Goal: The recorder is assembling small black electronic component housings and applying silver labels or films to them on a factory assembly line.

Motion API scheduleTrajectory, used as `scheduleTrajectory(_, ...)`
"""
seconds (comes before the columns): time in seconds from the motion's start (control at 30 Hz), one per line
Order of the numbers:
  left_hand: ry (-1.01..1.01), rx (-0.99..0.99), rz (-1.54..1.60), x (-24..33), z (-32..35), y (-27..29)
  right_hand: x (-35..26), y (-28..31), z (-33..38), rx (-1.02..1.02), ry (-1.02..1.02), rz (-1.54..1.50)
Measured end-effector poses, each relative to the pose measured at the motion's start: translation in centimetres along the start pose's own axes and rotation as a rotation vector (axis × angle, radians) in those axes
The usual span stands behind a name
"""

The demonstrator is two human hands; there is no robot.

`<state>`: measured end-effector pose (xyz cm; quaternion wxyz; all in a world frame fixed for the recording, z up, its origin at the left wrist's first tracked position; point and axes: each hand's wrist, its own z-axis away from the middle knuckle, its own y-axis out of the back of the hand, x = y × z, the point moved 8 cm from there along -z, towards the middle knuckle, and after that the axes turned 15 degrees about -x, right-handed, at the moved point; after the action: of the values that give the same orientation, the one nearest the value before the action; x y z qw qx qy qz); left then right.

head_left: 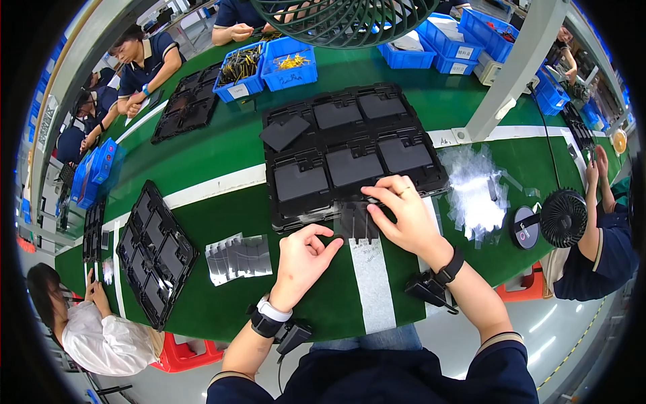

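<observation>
Thumb and fingers of a worker's right hand (407,219) are at the right edge of a small dark sheet (354,222), seemingly pinching it, though I cannot tell how firmly. The sheet lies between the two hands, at the near edge of a large black tray (367,139) and at the upper end of a white strip (372,289) on the green table (330,296). The left hand (299,262) is near the sheet's left side, thumb and forefinger curled close together; I cannot tell whether anything is between them.

The tray has two rows of three compartments with flat dark grey pieces; the far-left piece (284,132) sits askew. On the table to the left lie glossy film strips (237,259), and beyond them a second black tray (158,252), angled. Right of the large tray, clear film scraps (476,202) form a heap, bright with glare, near a small black fan (564,217). Blue bins (306,75) stand past the large tray.
</observation>
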<state>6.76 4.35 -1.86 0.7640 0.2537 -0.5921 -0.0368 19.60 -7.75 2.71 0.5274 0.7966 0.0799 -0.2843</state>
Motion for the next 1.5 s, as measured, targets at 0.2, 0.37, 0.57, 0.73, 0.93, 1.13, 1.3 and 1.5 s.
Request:
scheduleTrajectory(0.2,-0.054,-0.070,0.016,0.4,-0.1,-0.5,-1.4,-0.1,0.0,-0.033,0.154,-0.108)
scheduleTrajectory(0.37,-0.200,-0.187,0.117,2.1,0.2,-1.4,-2.4,-0.1,0.3,-0.057,0.295,-0.172)
scheduleTrajectory(0.57,-0.256,-0.092,0.340,1.6,0.2,-0.7,-0.3,-0.7,0.3,-0.025,0.119,-0.743)
scheduleTrajectory(0.73,-0.262,-0.109,0.392,2.2,0.2,-1.1,0.3,-1.6,0.5,-0.075,0.118,-0.949)
scheduleTrajectory(0.93,-0.293,-0.078,0.519,1.2,0.4,-0.8,-0.2,-1.1,0.4,-0.006,0.103,-0.801)
scheduleTrajectory(1.13,-0.349,-0.110,0.561,1.6,0.5,-0.9,-1.1,-1.2,0.1,-0.116,0.131,-0.657)
scheduleTrajectory(1.3,-0.317,-0.233,0.499,1.6,0.5,-1.8,-1.3,-2.2,0.1,-0.216,0.178,-0.704)
scheduleTrajectory(1.5,-0.304,-0.316,0.474,2.0,0.2,-2.5,-1.0,-2.4,0.3,-0.240,0.173,-0.712)
